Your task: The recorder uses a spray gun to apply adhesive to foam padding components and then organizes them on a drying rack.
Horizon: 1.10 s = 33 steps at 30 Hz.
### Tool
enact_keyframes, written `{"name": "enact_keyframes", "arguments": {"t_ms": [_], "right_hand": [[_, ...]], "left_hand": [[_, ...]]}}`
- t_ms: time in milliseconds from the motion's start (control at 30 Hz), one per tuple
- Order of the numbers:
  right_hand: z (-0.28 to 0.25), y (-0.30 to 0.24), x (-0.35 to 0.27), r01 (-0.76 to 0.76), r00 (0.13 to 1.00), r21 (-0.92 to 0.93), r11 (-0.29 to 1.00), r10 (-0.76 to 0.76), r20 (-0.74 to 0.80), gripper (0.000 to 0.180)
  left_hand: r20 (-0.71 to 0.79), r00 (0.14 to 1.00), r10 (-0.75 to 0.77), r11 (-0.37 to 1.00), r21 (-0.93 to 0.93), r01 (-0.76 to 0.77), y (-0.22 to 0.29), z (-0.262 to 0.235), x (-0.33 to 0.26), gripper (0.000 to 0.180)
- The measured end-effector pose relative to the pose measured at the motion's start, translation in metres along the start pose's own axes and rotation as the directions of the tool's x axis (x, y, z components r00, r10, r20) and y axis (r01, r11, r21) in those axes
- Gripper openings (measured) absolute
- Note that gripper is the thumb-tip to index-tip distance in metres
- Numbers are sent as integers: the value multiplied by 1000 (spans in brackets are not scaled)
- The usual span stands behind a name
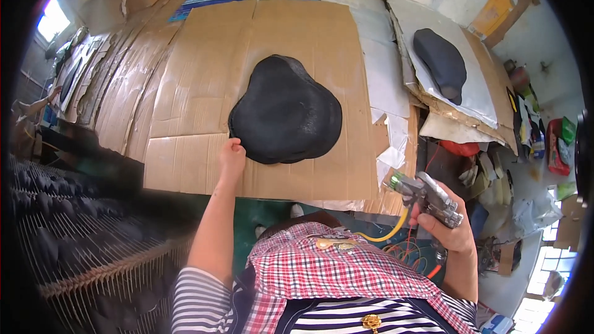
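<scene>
A black bicycle saddle cover [278, 114], broad and rounded with a narrower end pointing away from me, lies on a brown cardboard sheet [198, 74]. The fingers of my left hand [232, 156] are closed at its near left edge and seem to pinch the rim. In my right hand [456, 226] is a metal spray gun [430, 198], wrapped by my fingers. Its green-marked end points left, and it is held off the table, right of the cardboard. A yellow hose [391, 230] hangs beneath the gun.
A second black saddle cover [440, 65] lies on a white-topped stack of boards at the right. Along the lower left stands a rack [105, 260] of thin rods with black pieces. Another person's hand [54, 94] shows at the far left. Coiled hoses [408, 250] hang below the table.
</scene>
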State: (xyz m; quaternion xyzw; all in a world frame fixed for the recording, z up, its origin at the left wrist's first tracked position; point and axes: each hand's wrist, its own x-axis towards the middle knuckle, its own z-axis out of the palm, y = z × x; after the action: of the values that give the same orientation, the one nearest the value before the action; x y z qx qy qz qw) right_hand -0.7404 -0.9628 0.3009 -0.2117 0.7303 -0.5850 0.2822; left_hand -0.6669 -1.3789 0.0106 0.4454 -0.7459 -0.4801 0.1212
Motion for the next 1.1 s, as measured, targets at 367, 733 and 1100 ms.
{"name": "enact_keyframes", "arguments": {"t_ms": [367, 733, 1100], "right_hand": [[-21, -3, 0, -59, 986, 46, 997, 51, 161, 53], [-17, 8, 7, 54, 994, 150, 987, -68, 90, 55], [-14, 3, 3, 79, 997, 132, 988, -80, 4, 61]], "left_hand": [[-148, 989, 4, 888, 456, 65, 38, 20, 14, 31], [-322, 945, 63, 907, 413, 80, 33, 24, 15, 22], [-198, 977, -83, 912, 380, 155, 67, 17, 18, 14]]}}
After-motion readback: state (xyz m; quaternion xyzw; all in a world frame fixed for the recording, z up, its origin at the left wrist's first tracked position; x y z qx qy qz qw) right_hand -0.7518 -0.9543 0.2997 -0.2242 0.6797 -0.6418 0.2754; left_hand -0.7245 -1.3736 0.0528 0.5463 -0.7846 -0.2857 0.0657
